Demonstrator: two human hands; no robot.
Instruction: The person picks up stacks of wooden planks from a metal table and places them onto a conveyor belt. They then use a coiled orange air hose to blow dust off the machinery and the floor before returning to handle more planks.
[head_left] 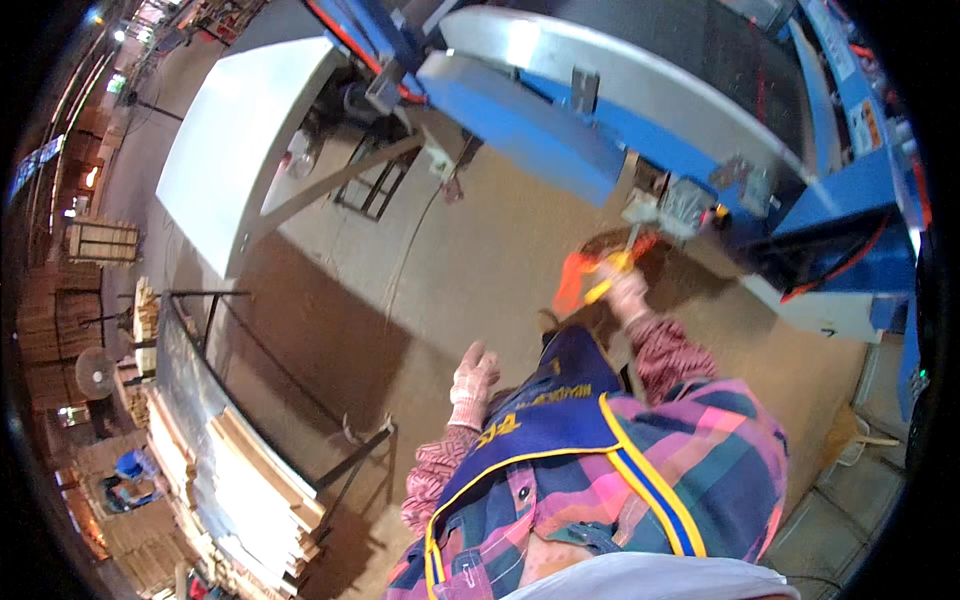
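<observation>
Orange tool (580,275) gripped within right hand (628,292); left hand (473,380) empty.

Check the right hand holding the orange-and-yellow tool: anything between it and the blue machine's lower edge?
Nothing visible. The right hand holds the orange-and-yellow tool just below the blue machine, with only bare floor showing in the gap. The left hand hangs free, well apart.

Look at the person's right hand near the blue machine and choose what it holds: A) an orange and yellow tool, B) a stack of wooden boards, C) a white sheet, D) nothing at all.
A: the right hand is closed around an orange and yellow tool held out toward the blue machine, while the left hand hangs free.
</observation>
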